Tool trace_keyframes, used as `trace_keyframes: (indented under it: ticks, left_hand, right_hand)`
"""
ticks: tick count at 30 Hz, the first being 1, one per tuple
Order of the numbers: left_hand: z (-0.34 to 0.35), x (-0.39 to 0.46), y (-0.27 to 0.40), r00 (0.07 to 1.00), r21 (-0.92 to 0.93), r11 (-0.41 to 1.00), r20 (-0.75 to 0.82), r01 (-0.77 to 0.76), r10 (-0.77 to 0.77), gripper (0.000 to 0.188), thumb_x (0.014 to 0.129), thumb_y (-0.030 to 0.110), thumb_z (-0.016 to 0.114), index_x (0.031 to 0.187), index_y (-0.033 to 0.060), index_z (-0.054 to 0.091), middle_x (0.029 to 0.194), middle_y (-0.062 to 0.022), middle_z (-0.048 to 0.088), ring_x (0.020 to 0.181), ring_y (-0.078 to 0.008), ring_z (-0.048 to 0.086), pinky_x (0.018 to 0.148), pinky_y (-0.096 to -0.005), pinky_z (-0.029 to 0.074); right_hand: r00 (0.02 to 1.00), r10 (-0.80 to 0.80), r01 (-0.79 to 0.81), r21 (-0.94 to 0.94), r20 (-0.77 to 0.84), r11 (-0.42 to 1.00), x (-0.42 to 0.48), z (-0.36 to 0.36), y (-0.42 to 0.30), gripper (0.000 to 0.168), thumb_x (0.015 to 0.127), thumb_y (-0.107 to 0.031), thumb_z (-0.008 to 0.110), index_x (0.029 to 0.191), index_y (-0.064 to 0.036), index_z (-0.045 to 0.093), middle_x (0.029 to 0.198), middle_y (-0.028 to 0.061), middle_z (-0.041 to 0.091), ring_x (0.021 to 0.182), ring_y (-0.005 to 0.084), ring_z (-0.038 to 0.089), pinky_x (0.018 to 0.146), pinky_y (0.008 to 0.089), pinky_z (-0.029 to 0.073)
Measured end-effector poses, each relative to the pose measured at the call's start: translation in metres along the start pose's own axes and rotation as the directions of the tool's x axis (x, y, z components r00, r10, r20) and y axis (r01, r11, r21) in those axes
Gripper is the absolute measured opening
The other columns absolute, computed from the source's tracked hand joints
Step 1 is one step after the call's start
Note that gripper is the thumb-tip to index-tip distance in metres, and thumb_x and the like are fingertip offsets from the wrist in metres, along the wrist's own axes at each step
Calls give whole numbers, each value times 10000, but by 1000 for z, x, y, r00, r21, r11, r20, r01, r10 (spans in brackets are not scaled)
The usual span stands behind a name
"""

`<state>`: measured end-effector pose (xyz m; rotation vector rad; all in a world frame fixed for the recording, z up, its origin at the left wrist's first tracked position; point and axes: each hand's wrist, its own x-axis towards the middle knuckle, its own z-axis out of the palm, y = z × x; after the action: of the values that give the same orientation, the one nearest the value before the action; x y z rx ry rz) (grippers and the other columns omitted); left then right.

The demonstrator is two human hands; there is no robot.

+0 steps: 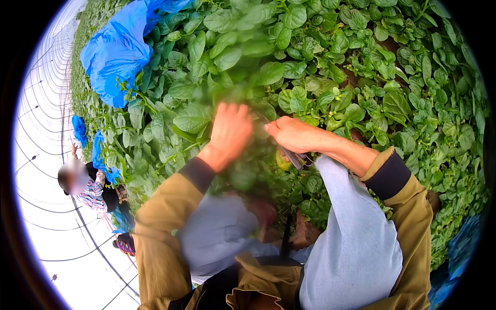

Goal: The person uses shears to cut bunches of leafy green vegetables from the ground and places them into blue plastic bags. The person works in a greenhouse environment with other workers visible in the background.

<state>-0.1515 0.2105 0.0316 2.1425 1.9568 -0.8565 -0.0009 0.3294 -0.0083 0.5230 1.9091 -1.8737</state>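
Observation:
Leafy green plants [228, 58], which look like Malabar spinach, spread in front of me. My left hand [232, 130] is among the leaves, back up and fingers curled. A green blur covers its fingertips, so whether stems are in its grasp is hidden. Just to the right, my right hand [292, 133] is closed around a slim grey hand tool [291, 155]. The tool's rear end sticks out below the palm, with a thin loop by it. Its front part is blurred between the two hands. A yellow leaf or fruit [283, 161] shows beneath the right hand.
A blue plastic bag [116, 54] lies on the plants at upper left. Smaller blue bags [99, 151] are farther along that side, near another person [93, 192]. Blue plastic [461, 252] lies at lower right. Curved greenhouse framing [42, 128] rises at left. My knees [348, 232] flank the near foliage.

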Motion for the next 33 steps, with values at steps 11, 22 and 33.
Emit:
trace_keyframes:
  ticks: [11,22,33]
  left_hand:
    - [1,-2,-1,1000,19,1000,-20,-8,9,134,732,138,625,855,92,651,917,-64,568,904,-236,548,798,-372,383]
    - [-16,7,-21,994,14,994,-26,110,-109,561,677,53,662,1217,69,512,850,-75,601,849,-247,566,772,-379,381]
    - [2,18,-32,986,-36,986,32,162,-161,483,653,103,699,1104,24,543,876,-87,646,831,-244,602,764,-375,394]
  right_hand:
    - [998,39,-30,-165,51,986,17,-7,-1,466,1020,-318,340,902,59,587,691,143,636,586,251,645,642,407,531]
    - [972,140,-224,570,188,791,13,-25,-10,564,1022,-426,265,1069,80,511,912,255,648,757,325,698,659,416,598]
    - [966,124,-237,588,226,773,22,-26,-9,580,1019,-431,271,1122,92,499,998,300,639,798,349,702,689,434,594]
